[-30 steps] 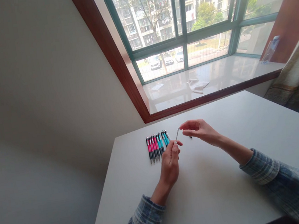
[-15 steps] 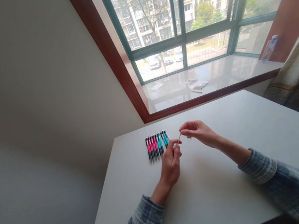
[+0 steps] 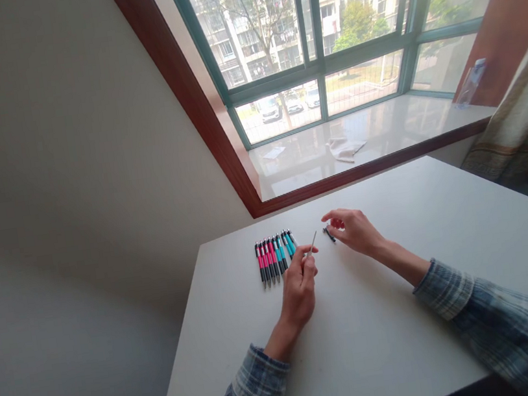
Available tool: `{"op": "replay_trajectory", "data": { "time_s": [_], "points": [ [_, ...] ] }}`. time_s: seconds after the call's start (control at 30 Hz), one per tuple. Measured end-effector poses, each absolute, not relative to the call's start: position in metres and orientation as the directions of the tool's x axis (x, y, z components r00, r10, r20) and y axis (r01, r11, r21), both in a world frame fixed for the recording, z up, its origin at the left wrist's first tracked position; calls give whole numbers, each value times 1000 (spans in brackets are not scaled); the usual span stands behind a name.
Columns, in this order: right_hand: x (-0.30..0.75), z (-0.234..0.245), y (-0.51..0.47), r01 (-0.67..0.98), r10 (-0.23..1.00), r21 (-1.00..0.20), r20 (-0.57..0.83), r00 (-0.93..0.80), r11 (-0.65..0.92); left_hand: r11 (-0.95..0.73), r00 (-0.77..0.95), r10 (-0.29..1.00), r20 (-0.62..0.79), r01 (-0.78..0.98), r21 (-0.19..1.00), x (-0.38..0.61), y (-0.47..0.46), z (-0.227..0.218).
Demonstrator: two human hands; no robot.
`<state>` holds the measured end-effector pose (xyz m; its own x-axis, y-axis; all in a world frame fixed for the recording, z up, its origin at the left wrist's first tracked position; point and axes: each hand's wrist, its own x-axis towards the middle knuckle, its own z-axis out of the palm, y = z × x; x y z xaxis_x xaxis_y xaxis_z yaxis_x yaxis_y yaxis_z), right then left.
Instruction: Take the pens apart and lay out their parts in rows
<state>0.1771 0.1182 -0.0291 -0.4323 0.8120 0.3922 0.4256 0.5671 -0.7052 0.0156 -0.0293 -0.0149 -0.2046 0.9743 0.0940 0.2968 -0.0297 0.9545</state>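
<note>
My left hand (image 3: 299, 288) is closed around a pen refill (image 3: 314, 241), whose thin pale end sticks up past the fingers; its lower end is hidden in the grip. To the right, my right hand (image 3: 353, 231) hovers with thumb and fingers apart, holding nothing that I can see. Small black pen parts (image 3: 329, 235) lie on the table just by its fingertips. Left of my left hand is a row of pink click pens (image 3: 267, 260) and turquoise click pens (image 3: 281, 251) with black grips. My left hand partly covers the right end of that row.
The white table (image 3: 362, 335) has its far edge against the wall below a window. On the sill (image 3: 305, 176) lie a crumpled cloth (image 3: 345, 148) and a paper (image 3: 275, 152). A clear bottle (image 3: 471, 83) stands at the sill's right, near a curtain (image 3: 506, 138).
My right hand has let go of the refill's tip and moved slightly right, its fingers opening. Black pen parts now show beside it. My left hand keeps its hold.
</note>
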Motion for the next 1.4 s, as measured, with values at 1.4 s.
{"op": "replay_trajectory", "data": {
  "time_s": [1.4],
  "points": [
    [169, -26, 106, 576, 612, -219, 386, -690, 788, -57, -187, 974, 124, 329, 942, 18, -26, -15]
  ]
}}
